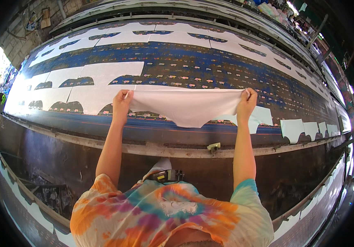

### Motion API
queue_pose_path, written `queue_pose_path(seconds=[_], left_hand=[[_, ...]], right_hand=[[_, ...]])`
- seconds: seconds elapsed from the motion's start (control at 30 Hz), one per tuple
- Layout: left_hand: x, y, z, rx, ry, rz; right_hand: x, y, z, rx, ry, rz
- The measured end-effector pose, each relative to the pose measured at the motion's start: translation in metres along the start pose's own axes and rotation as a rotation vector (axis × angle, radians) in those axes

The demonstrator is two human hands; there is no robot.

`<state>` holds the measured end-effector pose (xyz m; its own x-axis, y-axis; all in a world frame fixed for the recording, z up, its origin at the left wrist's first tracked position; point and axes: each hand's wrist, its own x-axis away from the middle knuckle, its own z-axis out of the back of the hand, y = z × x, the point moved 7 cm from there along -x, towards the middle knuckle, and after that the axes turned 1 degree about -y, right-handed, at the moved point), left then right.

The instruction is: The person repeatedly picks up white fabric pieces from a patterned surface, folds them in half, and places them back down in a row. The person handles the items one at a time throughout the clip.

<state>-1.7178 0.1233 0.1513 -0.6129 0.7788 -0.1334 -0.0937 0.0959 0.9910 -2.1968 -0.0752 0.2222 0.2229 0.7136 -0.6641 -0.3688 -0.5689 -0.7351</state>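
Note:
Stretched between my two hands is a white cut fabric panel (181, 107), its top edge pulled nearly straight and its curved lower part hanging down. My left hand (122, 101) pinches the upper left corner, and my right hand (247, 101) grips the upper right corner. The panel is held over the near side of a long, dark, paint-marked table (177, 51). Just beyond it, white panels (103, 94) lie flat side by side. Behind my right forearm a pale greenish panel (263, 115) shows on the table.
More white panels (292, 128) lie along the table's near right side. A wooden rail (164, 150) edges the table, with a small pale yellowish object (214, 146) on it. Other long tables stand beyond and behind me. A brick wall (16, 41) rises at the far left.

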Motion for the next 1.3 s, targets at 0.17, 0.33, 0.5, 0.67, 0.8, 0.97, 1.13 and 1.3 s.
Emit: queue_pose_path(seconds=[0.17,0.33,0.5,0.67,0.8,0.97,1.13,1.3], left_hand=[[-0.081,-0.034,-0.006,-0.272,0.194,-0.218],[-0.167,-0.073,-0.043,-0.689,0.182,-0.272],[-0.237,-0.106,-0.071,-0.866,0.116,-0.288],[-0.278,-0.122,-0.093,-0.993,0.073,-0.236],[-0.3,-0.135,-0.093,-1.08,0.055,-0.207],[-0.306,-0.142,-0.1,-1.103,0.01,-0.178],[-0.315,-0.145,-0.101,-1.134,-0.012,-0.191],[-0.311,-0.145,-0.103,-1.208,0.012,-0.177]], right_hand=[[0.006,0.07,-0.062,0.068,-0.137,-0.14],[-0.013,0.124,-0.123,0.099,-0.177,-0.204],[-0.045,0.168,-0.178,0.132,-0.183,-0.151],[-0.067,0.203,-0.217,0.206,-0.197,-0.159],[-0.072,0.22,-0.238,0.234,-0.228,-0.211],[-0.07,0.24,-0.246,0.249,-0.248,-0.257],[-0.068,0.252,-0.248,0.295,-0.256,-0.289],[-0.072,0.264,-0.259,0.344,-0.38,-0.317]])
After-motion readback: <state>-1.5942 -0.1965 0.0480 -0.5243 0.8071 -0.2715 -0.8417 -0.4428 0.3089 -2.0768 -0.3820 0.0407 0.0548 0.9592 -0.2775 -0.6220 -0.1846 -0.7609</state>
